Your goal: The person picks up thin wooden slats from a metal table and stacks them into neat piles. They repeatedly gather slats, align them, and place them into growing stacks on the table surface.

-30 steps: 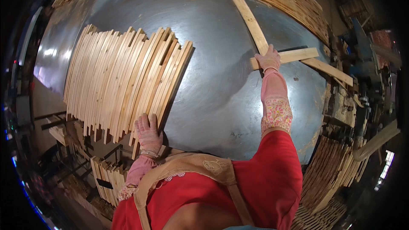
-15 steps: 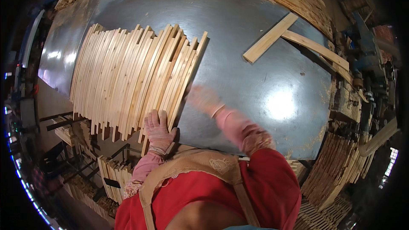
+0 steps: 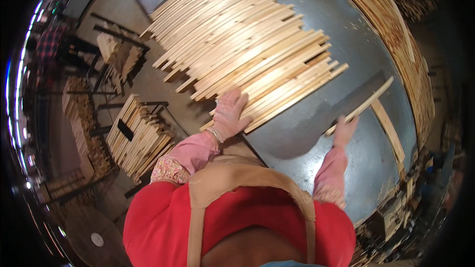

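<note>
Many pale wooden strips (image 3: 237, 34) lie side by side in a wide row on the grey metal tabletop (image 3: 292, 143). My left hand (image 3: 230, 114), in a pink glove, rests on the near ends of the strips at the row's right part, its fingers stretched out. Off to the right, my right hand (image 3: 345, 131), gloved too, grips the near end of a single wooden slat (image 3: 372, 97). That slat is tipped on its edge and casts a shadow on the metal. Past it, another loose slat (image 3: 388, 129) lies flat.
Rough wooden boards (image 3: 391, 24) line the table's far right edge. On the left, beyond the near edge, stand stacks of strips (image 3: 133, 141) and dark metal racks (image 3: 121, 34). A person in a checked shirt (image 3: 52, 39) is at the far left. Machinery (image 3: 438, 188) sits at right.
My right hand has gone from beside the row to the loose slat and taken hold of it. The slat has been tipped up. My view has turned; my left hand stays at the row's near ends.
</note>
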A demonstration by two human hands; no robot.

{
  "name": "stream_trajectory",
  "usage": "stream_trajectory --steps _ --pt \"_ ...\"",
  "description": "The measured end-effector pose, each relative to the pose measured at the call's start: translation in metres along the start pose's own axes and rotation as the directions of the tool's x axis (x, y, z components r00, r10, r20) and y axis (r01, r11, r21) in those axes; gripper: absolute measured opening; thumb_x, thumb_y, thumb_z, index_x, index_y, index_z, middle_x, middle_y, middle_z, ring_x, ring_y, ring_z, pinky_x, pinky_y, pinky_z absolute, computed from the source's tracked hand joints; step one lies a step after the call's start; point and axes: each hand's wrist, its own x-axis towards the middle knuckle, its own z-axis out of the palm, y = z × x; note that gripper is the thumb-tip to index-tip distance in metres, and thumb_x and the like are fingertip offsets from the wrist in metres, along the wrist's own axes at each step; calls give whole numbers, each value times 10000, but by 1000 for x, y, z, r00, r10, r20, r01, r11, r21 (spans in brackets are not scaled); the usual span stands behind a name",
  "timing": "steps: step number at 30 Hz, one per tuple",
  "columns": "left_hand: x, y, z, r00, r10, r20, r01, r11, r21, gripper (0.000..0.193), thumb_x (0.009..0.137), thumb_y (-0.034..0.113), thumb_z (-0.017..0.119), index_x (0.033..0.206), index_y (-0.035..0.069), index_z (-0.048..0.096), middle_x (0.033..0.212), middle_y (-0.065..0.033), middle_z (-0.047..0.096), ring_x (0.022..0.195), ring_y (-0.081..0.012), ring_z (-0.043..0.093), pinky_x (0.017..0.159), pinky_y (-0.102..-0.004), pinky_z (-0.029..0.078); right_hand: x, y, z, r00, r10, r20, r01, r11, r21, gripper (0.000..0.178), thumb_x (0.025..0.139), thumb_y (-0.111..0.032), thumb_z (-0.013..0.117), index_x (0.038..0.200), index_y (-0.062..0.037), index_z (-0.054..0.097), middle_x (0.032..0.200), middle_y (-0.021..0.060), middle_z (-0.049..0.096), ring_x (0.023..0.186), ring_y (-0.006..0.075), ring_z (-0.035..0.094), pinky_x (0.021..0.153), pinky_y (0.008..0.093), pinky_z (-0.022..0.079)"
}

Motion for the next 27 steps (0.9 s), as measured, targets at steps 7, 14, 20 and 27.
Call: stream_trajectory --steps 7,14,20,27 --pt "14 -186 -61 706 -532 -468 605 797 6 966 968 627 658 1659 12 375 1707 -222 371 1597 -382 298 1338 -497 129 -263 -79 119 813 -61 579 13 996 87 951 963 -267 769 1691 24 230 1556 288 518 1374 382 570 1169 452 445" --pt "41 -370 -115 780 -591 -206 488 780 -391 842 959 606 693 1534 8 552 1502 -274 600 1414 -408 558 1206 -430 418 -211 -73 152 912 -26 409 -100 954 283 824 1003 -282 721 1647 60 337 1546 273 551 1387 362 557 1199 391 395" --pt "16 -322 -141 891 -453 26 426 817 -388 501 995 455 643 1171 -1 755 1059 -184 788 1013 -312 735 950 -410 543 -166 -33 166 991 -16 134 -39 917 397 668 1057 -239 652 1615 41 414 1476 221 623 1300 276 599 1145 352 440" --pt "-51 -262 -64 820 -149 552 462 742 -486 669 991 564 662 1390 28 653 1004 -198 758 930 -303 731 885 -408 562 -82 3 93 949 294 114 -315 901 298 737 1080 -369 656 1643 32 403 1568 203 580 1427 300 550 1192 352 412"
